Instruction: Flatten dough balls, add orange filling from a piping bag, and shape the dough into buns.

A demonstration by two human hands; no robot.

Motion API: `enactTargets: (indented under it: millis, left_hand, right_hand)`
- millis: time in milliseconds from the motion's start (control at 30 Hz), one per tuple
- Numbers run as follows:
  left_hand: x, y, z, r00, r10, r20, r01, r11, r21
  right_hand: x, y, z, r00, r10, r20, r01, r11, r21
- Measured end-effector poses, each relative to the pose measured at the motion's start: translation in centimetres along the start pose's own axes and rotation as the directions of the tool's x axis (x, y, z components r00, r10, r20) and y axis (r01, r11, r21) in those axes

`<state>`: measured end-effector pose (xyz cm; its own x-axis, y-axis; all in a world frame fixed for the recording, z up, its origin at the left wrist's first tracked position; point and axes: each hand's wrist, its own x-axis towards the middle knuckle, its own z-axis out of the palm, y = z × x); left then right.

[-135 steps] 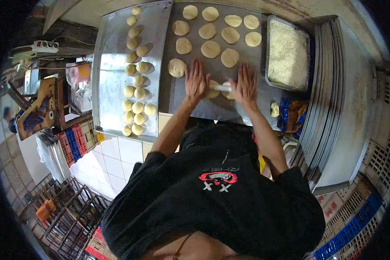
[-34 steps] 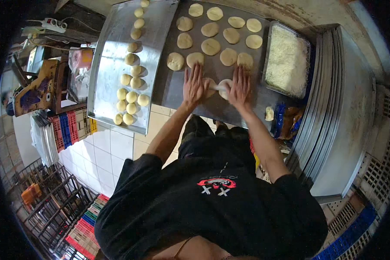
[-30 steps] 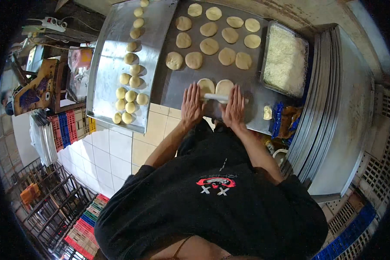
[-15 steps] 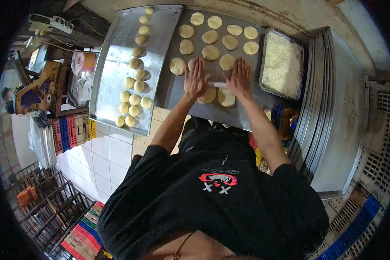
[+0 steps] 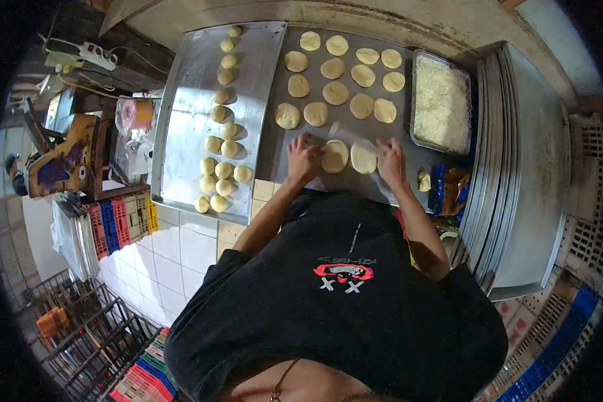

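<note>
Pressing: left hand (image 5: 304, 158) lies flat and open, palm down on the dark metal sheet (image 5: 345, 184), fingers spread, its fingertips just beside a flattened dough disc (image 5: 334, 156) at its 3 o'clock.
Right hand: right hand (image 5: 390, 161) is also open and flat on the sheet, fingers pointing to 12 o'clock, with a second dough disc (image 5: 364, 158) just beside it at 9 o'clock.
Between the hands: the two discs lie side by side, touching or nearly so; a pale rod seems to lie across them, too blurred to be sure.
At 12 o'clock: rows of flattened dough rounds (image 5: 336, 92) laid out on the same sheet.
At 2 o'clock: a rectangular tray of white shreds (image 5: 440, 102).
At 4 o'clock of the right hand: one small dough lump (image 5: 423, 181).
At 9 o'clock: a shiny steel tray (image 5: 181, 144) bearing a line of dough balls (image 5: 221, 146).
Underneath: a white-tiled worktop (image 5: 181, 244).
</note>
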<state>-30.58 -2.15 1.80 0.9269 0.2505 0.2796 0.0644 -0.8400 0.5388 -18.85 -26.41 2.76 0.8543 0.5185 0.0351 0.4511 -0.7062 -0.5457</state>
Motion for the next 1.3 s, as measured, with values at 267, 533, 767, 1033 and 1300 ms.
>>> enactTargets:
  millis: [267,533,767,1033,1300]
  left_hand:
    - [1.1,0.4,-0.7,0.921,0.060,0.386,0.129,0.885,-0.447]
    - [-0.3,-3.9,-9.8,0.995,0.030,0.095,-0.010,0.978,-0.208]
    - [-2.8,-5.2,-10.3,0.917,0.051,0.396,0.046,0.971,-0.233]
    - [-1.4,-5.6,-11.9,0.903,-0.123,0.411,0.242,0.937,-0.251]
    - [-1.8,-7.2,-12.0,0.912,-0.197,0.359,0.309,0.906,-0.288]
  right_hand:
    - [1.6,-4.5,0.7,0.948,0.229,0.219,-0.245,0.968,0.049]
    - [3.4,-13.8,-1.2,0.998,-0.014,0.060,-0.014,0.899,0.437]
    - [-0.6,-12.0,5.5,0.945,0.101,0.311,-0.193,0.939,0.283]
    - [11.7,-11.2,7.6,0.963,0.156,-0.218,-0.119,0.978,0.171]
    - [20.3,-7.1,8.4,0.958,0.288,-0.010,-0.288,0.957,0.030]
